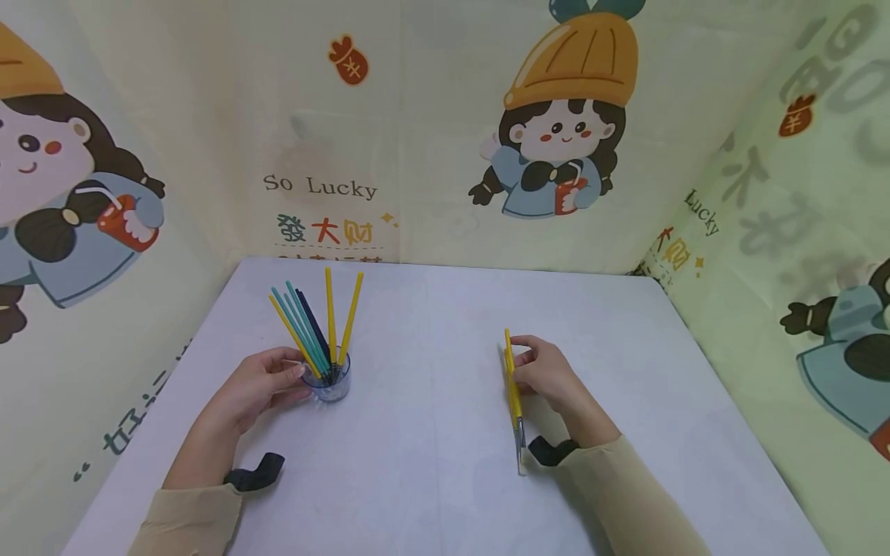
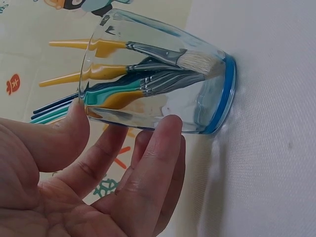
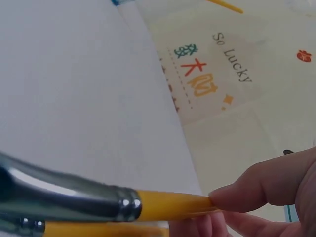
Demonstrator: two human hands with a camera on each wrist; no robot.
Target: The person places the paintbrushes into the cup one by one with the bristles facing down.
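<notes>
A small clear glass (image 1: pixel 332 391) with a blue base stands on the left part of the table. Several paintbrushes (image 2: pixel 111 71) lean in it, bristles down, with yellow, teal and dark blue handles. My left hand (image 1: pixel 253 390) is at its left side, thumb at the rim and fingers loosely bent against the wall, not wrapped round it. To the right, my right hand (image 1: pixel 552 378) pinches two yellow-handled paintbrushes (image 1: pixel 513 386) between thumb and fingers. Their metal ferrules (image 3: pixel 64 190) and bristle ends point toward me. Whether the bristles touch the table is unclear.
Both hands are over a white-covered table (image 1: pixel 417 463). Cream cloth walls (image 1: pixel 431 154) with printed cartoon figures and lettering rise at its back and sides. Black straps (image 1: pixel 257 472) stick out at both wrists beside the beige sleeves.
</notes>
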